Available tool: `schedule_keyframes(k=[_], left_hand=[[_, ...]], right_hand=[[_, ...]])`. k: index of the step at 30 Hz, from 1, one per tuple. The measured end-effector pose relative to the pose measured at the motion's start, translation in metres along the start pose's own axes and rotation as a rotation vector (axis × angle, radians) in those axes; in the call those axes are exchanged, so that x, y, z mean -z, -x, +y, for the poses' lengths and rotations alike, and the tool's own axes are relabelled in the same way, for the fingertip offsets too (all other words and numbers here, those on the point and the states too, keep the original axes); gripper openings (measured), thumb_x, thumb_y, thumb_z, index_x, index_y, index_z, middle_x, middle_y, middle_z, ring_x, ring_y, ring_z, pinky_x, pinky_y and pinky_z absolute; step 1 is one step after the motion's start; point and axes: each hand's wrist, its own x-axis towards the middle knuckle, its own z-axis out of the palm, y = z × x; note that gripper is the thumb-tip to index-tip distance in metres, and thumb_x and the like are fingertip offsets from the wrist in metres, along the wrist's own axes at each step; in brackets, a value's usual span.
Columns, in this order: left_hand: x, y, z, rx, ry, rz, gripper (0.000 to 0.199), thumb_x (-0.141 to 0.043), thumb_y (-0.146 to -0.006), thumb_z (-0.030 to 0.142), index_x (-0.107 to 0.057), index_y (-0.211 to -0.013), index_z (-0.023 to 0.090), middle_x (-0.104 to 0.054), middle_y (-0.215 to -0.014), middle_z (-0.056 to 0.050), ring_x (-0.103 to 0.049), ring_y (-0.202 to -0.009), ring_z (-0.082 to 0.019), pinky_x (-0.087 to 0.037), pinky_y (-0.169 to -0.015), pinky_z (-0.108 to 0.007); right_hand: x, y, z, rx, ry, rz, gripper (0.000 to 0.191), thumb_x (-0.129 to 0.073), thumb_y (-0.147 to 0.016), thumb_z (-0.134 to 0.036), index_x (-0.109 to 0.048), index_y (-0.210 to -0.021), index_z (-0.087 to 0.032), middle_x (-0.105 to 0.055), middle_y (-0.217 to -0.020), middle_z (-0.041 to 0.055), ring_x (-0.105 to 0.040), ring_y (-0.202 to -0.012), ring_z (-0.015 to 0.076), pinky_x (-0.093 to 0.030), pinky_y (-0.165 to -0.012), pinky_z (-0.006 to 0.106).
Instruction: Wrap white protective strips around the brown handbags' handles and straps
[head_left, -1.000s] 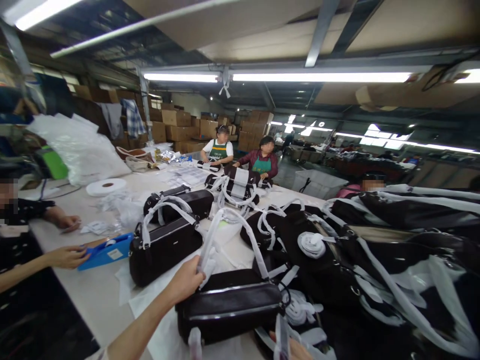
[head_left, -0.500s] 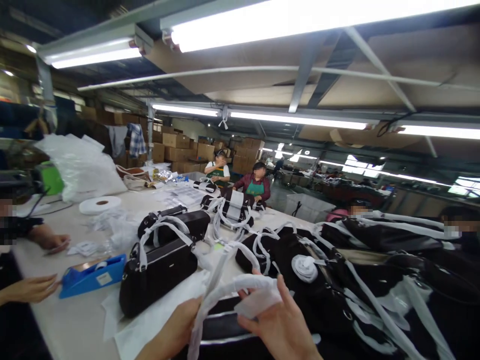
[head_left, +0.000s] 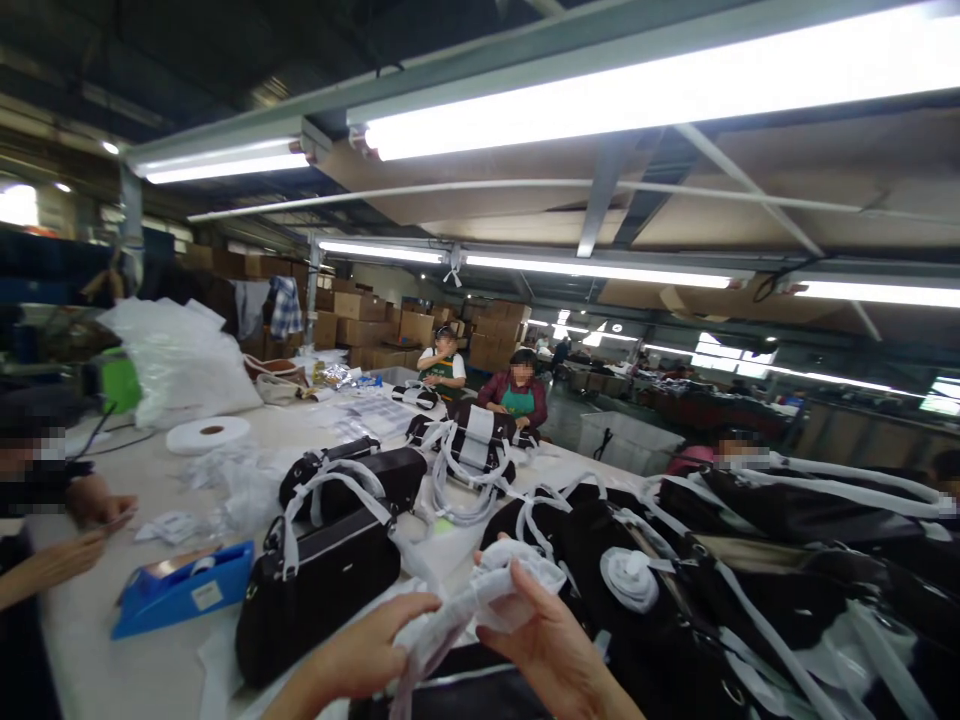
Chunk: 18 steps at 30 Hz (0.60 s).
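At the bottom centre, my left hand (head_left: 367, 645) is closed round a bag handle wrapped in white paper (head_left: 442, 628). My right hand (head_left: 544, 630) has its fingers curled round the upper part of the same wrapping, thumb in front. Below both hands lies a black bag (head_left: 472, 690), partly hidden by them and cut off by the frame's edge. Just left of my left hand stands a black bag with white-wrapped handles (head_left: 322, 590). A coil of white strip (head_left: 628, 578) rests on black bags to the right of my right hand.
A blue tape dispenser (head_left: 184, 590) and a white roll (head_left: 208, 433) are on the table (head_left: 82, 640). Another person's hands (head_left: 82, 540) are at the left edge. Black bags (head_left: 795, 470) are piled at the right. Two people (head_left: 517, 390) work across the table.
My right hand has closed from spread fingers onto the wrapping, and the raised handle loop is now lower and bunched between my hands. The view has tilted upward. The other person's hands have come together.
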Motion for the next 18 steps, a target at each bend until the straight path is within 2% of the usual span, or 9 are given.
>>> schedule_keyframes(k=[2, 3, 4, 6, 8, 11, 14, 16, 18], left_hand=[[0.008, -0.017, 0.029, -0.034, 0.352, -0.087, 0.043, -0.051, -0.072, 0.025, -0.062, -0.113, 0.02, -0.064, -0.114, -0.005, -0.055, -0.11, -0.025, -0.039, -0.101, -0.039], [0.008, -0.025, 0.042, -0.026, 0.486, -0.135, 0.04, -0.052, -0.074, 0.028, -0.06, -0.112, 0.018, -0.066, -0.106, -0.005, -0.058, -0.102, -0.024, -0.041, -0.097, -0.04], [0.006, -0.032, 0.051, 0.009, 0.574, -0.189, 0.038, -0.055, -0.074, 0.031, -0.061, -0.109, 0.017, -0.067, -0.093, -0.004, -0.061, -0.087, -0.021, -0.046, -0.088, -0.038], [0.001, -0.042, 0.062, 0.116, 0.619, -0.317, 0.034, -0.064, -0.068, 0.031, -0.062, -0.098, 0.015, -0.06, -0.066, 0.001, -0.055, -0.056, -0.014, -0.048, -0.063, -0.029], [-0.002, -0.046, 0.061, 0.216, 0.589, -0.397, 0.028, -0.068, -0.062, 0.028, -0.063, -0.085, 0.014, -0.052, -0.051, 0.005, -0.044, -0.042, -0.009, -0.039, -0.046, -0.021], [0.004, -0.048, 0.054, 0.298, 0.57, -0.354, 0.024, -0.066, -0.062, 0.029, -0.063, -0.079, 0.013, -0.05, -0.047, 0.005, -0.039, -0.038, -0.007, -0.033, -0.039, -0.018], [0.015, -0.051, 0.05, 0.363, 0.583, -0.295, 0.025, -0.067, -0.061, 0.027, -0.062, -0.081, 0.014, -0.05, -0.045, 0.006, -0.038, -0.036, -0.007, -0.032, -0.037, -0.017], [0.02, -0.053, 0.051, 0.357, 0.597, -0.306, 0.025, -0.067, -0.062, 0.028, -0.062, -0.081, 0.013, -0.05, -0.042, 0.005, -0.039, -0.035, -0.007, -0.029, -0.035, -0.016], [0.023, -0.053, 0.05, 0.319, 0.621, -0.342, 0.025, -0.067, -0.064, 0.031, -0.064, -0.079, 0.012, -0.048, -0.039, 0.005, -0.036, -0.032, -0.007, -0.027, -0.034, -0.016]], right_hand=[[0.002, 0.001, 0.002, 0.005, 0.016, -0.028, 0.055, -0.08, -0.068, -0.044, -0.057, -0.116, -0.029, -0.07, -0.109, 0.0049, -0.061, -0.096, 0.0228, -0.048, -0.082, 0.043], [0.004, 0.002, 0.001, 0.001, 0.031, -0.055, 0.053, -0.079, -0.069, -0.047, -0.059, -0.113, -0.027, -0.07, -0.107, 0.006, -0.062, -0.094, 0.0231, -0.049, -0.082, 0.043], [0.009, 0.003, 0.0, -0.003, 0.059, -0.088, 0.052, -0.078, -0.069, -0.05, -0.061, -0.11, -0.024, -0.071, -0.104, 0.0071, -0.064, -0.092, 0.0232, -0.049, -0.082, 0.043], [0.026, 0.005, -0.007, -0.028, 0.171, -0.149, 0.05, -0.079, -0.067, -0.05, -0.064, -0.103, -0.018, -0.071, -0.092, 0.0073, -0.065, -0.082, 0.0212, -0.05, -0.076, 0.037], [0.054, 0.007, -0.015, -0.073, 0.336, -0.167, 0.045, -0.084, -0.062, -0.046, -0.068, -0.088, -0.014, -0.068, -0.074, 0.0037, -0.062, -0.064, 0.0146, -0.048, -0.063, 0.027], [0.101, 0.013, -0.023, -0.096, 0.48, -0.068, 0.041, -0.087, -0.057, -0.045, -0.063, -0.065, -0.013, -0.056, -0.054, -0.0035, -0.047, -0.046, 0.0054, -0.035, -0.045, 0.017], [0.129, 0.014, -0.026, -0.08, 0.487, -0.025, 0.045, -0.081, -0.06, -0.053, -0.057, -0.066, -0.016, -0.049, -0.05, -0.0066, -0.039, -0.04, 0.0042, -0.029, -0.04, 0.017], [0.138, 0.011, -0.026, -0.092, 0.518, -0.08, 0.044, -0.077, -0.064, -0.056, -0.055, -0.069, -0.017, -0.046, -0.048, -0.0076, -0.036, -0.039, 0.0042, -0.029, -0.04, 0.018], [0.15, 0.002, -0.025, -0.117, 0.667, -0.085, 0.043, -0.069, -0.068, -0.058, -0.055, -0.072, -0.018, -0.046, -0.049, -0.0073, -0.037, -0.039, 0.0044, -0.032, -0.042, 0.018]])
